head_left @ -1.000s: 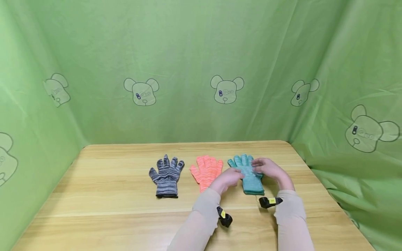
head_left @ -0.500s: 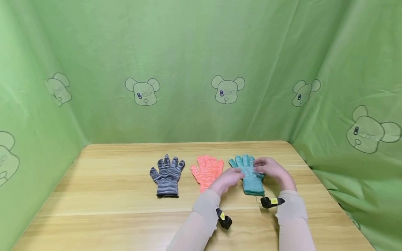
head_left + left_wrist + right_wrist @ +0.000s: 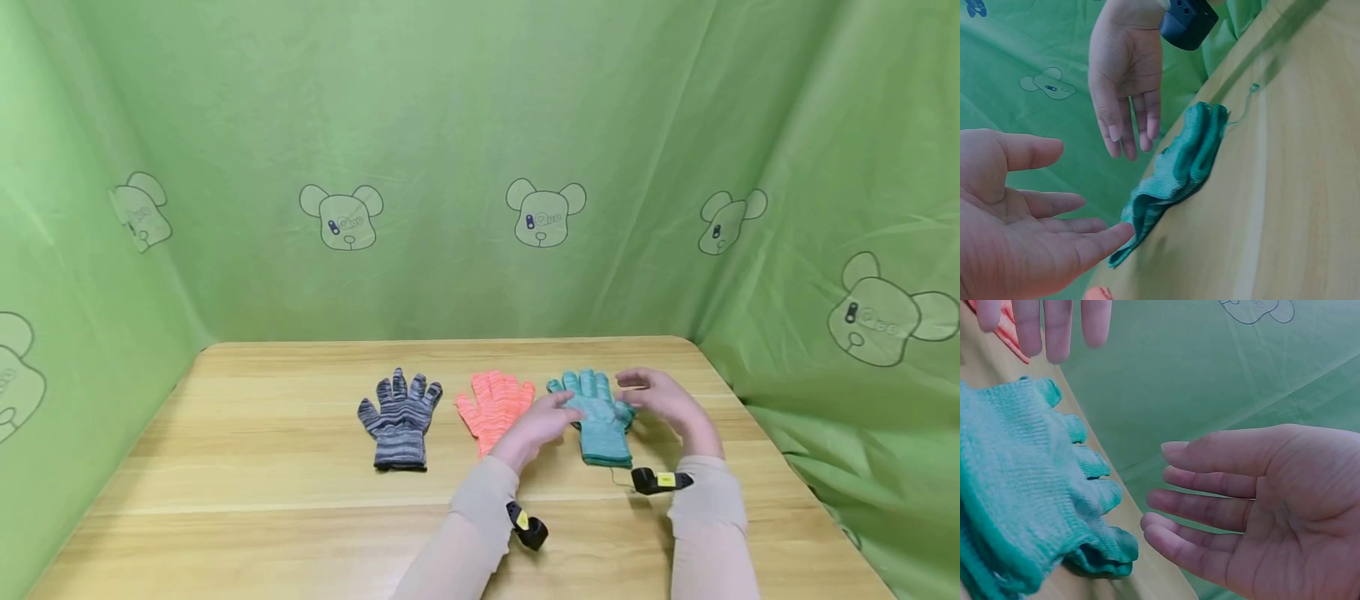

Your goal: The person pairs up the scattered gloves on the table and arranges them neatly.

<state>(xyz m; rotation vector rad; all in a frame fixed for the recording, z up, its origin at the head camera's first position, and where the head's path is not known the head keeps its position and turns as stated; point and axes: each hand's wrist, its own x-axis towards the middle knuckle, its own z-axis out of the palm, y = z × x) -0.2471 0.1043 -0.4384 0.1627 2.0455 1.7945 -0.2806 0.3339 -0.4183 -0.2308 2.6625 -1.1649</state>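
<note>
A teal knitted glove (image 3: 602,425) lies flat on the table, fingers away from me; in the left wrist view it looks like a stacked pair. My left hand (image 3: 542,423) hovers at its left side, fingers extended and holding nothing. On the other side, my right hand (image 3: 663,400) is held just off the glove, palm facing it; the right wrist view shows its fingers (image 3: 1210,509) loosely extended and a gap to the teal glove (image 3: 1029,481). An orange knitted glove (image 3: 495,408) lies left of the teal one, its lower part partly hidden by my left hand.
A grey-and-black striped glove (image 3: 400,425) lies farther left in the same row. A loose teal thread (image 3: 1249,103) trails from the teal cuff on the wooden table (image 3: 262,467). Green cloth (image 3: 450,275) with bear-head outlines surrounds the table's back and sides.
My hands have drawn apart: the right moved to the right, off the teal glove, and the left shifted slightly left. The gloves stay in place.
</note>
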